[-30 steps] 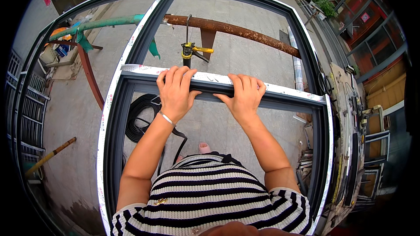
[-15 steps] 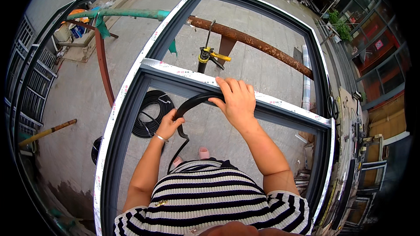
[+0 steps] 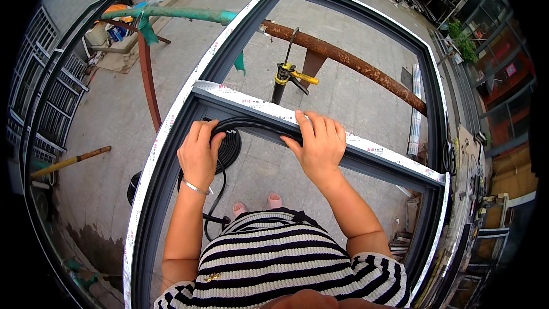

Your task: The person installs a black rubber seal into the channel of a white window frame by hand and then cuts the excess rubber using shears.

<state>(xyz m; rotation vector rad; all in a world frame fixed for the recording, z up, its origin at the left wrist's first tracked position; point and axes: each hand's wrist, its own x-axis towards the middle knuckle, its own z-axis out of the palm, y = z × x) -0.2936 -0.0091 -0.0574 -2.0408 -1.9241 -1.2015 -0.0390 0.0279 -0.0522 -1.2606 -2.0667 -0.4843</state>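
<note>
Both hands have shifted left: left hand (image 3: 199, 157) and right hand (image 3: 318, 143) fingers now clasp the black rubber strip (image 3: 251, 124) against the grey frame (image 3: 374, 157) (paved yard floor (image 3: 103, 114) beneath).

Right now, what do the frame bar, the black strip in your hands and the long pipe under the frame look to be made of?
Frame bar: likely aluminium profile, dark grey matte coating, with pale protective tape along the top. Black strip: probably rubber gasket; it bends in a loop between the left hand and right hand. Long pipe: steel, going by the brown flaky rust.
</note>
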